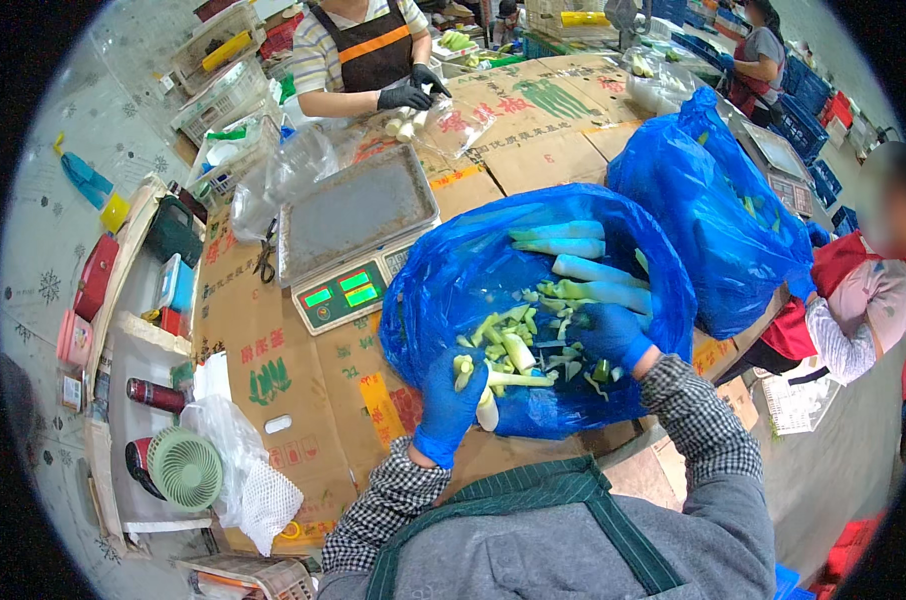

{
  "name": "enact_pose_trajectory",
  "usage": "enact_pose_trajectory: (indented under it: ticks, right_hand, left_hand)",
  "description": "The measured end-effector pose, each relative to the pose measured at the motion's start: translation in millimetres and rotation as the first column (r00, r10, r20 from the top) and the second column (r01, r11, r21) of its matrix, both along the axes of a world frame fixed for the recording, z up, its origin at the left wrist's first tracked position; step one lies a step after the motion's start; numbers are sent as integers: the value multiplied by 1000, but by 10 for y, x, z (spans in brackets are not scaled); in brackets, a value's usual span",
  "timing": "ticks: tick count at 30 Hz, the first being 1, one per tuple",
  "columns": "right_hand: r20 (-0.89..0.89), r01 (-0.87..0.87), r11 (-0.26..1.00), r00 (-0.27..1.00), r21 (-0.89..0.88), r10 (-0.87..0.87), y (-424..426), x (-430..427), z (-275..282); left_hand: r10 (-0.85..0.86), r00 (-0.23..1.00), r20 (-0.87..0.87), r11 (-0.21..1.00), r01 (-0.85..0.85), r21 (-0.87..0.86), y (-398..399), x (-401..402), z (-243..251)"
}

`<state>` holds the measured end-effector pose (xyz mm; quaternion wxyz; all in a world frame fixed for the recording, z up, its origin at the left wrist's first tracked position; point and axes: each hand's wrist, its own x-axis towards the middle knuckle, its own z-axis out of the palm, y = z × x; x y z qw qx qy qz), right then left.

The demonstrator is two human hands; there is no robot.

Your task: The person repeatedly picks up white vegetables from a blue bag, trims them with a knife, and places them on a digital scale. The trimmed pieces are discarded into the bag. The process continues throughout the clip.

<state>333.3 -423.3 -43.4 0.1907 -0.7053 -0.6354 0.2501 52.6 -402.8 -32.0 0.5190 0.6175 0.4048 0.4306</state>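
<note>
A blue plastic bag [430, 262] lies wide open before me, with pale green-white vegetable stalks [599, 292] at its far right side. Cut stem scraps [509, 337] are heaped in its middle. My left hand [447, 405], in a blue glove, is curled around a few stem pieces [463, 367] at the bag's near left rim. A white stalk end [487, 411] sticks out beside its fingers. My right hand [610, 331], gloved too, reaches into the bag over the scraps. Its fingertips are dark and partly hidden, so any hold is unclear.
A digital scale [359, 217] stands left of the bag, with black scissors [266, 259] beside it. Another full blue bag [700, 217] stands at the right. Cardboard [288, 375] covers the table. Across it, a co-worker's gloved hands [412, 94] handle white stalks. Another person stands at right.
</note>
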Motion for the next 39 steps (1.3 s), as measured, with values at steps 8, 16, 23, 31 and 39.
enact_pose_trajectory:
  ticks: [8,16,23,31,39]
  right_hand:
    - [-684,246,969,704,-18,-192,-426,-85,-75]
    - [-755,248,925,535,-288,-379,-503,-535,68]
    - [-747,201,944,578,-261,-329,-521,-695,-170]
    - [-729,347,876,493,-335,-474,-417,-675,-114]
    - [-714,306,878,512,-369,-478,-386,-778,46]
  left_hand:
    - [129,981,145,990,-119,-78,660,-521,333]
    - [448,757,-476,529,205,824,2742,-470,1021]
    - [718,368,-590,477,358,803,3864,-164,142]
    - [561,468,-683,564,388,729,3553,-59,173]
    - [503,408,-762,641,416,646,3443,-139,303]
